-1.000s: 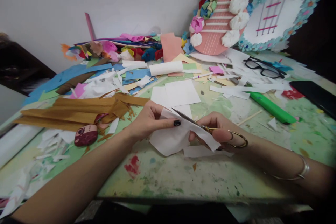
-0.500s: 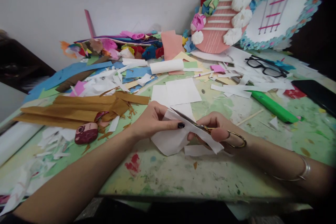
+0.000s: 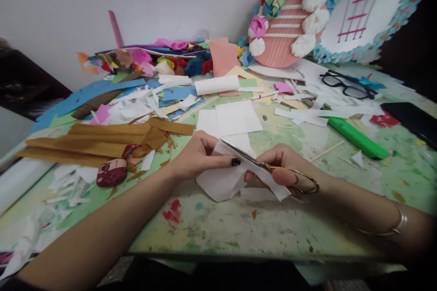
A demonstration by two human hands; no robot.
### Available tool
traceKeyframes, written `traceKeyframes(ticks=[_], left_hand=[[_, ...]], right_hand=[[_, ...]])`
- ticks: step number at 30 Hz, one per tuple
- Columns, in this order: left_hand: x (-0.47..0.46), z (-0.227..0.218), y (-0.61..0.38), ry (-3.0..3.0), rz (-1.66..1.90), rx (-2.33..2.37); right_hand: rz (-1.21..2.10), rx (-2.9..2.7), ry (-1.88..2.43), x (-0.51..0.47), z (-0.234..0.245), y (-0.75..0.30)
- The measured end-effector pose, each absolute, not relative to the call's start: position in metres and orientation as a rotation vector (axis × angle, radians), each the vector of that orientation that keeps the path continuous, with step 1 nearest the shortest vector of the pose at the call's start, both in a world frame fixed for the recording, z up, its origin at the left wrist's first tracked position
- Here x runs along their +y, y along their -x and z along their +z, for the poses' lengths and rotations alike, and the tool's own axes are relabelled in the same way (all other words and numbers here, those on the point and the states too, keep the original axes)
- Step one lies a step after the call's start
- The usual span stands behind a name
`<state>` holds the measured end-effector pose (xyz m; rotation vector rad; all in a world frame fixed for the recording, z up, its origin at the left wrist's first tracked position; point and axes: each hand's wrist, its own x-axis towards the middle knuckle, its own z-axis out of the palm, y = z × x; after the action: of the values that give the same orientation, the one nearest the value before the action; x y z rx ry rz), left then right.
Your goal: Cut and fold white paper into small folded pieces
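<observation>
My left hand (image 3: pixel 205 157) pinches a sheet of white paper (image 3: pixel 221 184) between thumb and fingers, over the near middle of the table. In my right hand (image 3: pixel 282 166) are scissors (image 3: pixel 241 152) with gold-coloured handles, the thumb through one loop. Their blades lie across the paper just beyond my left thumb and point to the upper left. A partly cut strip hangs from the paper below the scissors, beside my right fingers. Another white strip (image 3: pixel 257 194) lies under it. Square white paper pieces (image 3: pixel 238 118) rest on the table just beyond my hands.
Brown crepe paper (image 3: pixel 92 143) and a dark red rounded case (image 3: pixel 112 173) lie left. A white paper roll (image 3: pixel 216 85) and scraps spread behind. To the right are a green tube-like item (image 3: pixel 357 136), glasses (image 3: pixel 348 85) and a black phone (image 3: pixel 413 122). A pink paper guitar (image 3: pixel 278 50) stands at the back.
The scissors' handle loop has shifted very slightly left. Both hands keep nearly the same place and grip, and the paper has hardly moved.
</observation>
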<state>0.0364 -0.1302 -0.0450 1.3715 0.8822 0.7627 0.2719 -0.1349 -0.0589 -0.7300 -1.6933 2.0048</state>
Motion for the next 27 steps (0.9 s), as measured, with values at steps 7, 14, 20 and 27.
traceKeyframes(ticks=[7, 14, 20, 27], left_hand=[[-0.1300, -0.0432, -0.0377, -1.369, 0.757, 0.887], [-0.1320, -0.0425, -0.0396, -1.348, 0.698, 0.927], [-0.1317, -0.0445, -0.0392, -1.341, 0.702, 0.896], [-0.1334, -0.0447, -0.0402, -1.423, 0.672, 0.926]], right_hand=[[2.003, -1.667, 0.668, -0.1360, -0.0575, -0.2696], [2.008, -1.689, 0.715, -0.1332, -0.0592, -0.2694], [2.027, -1.691, 0.788, -0.1337, -0.0548, -0.2692], [2.002, -1.712, 0.822, -0.1353, -0.0496, -0.2695]])
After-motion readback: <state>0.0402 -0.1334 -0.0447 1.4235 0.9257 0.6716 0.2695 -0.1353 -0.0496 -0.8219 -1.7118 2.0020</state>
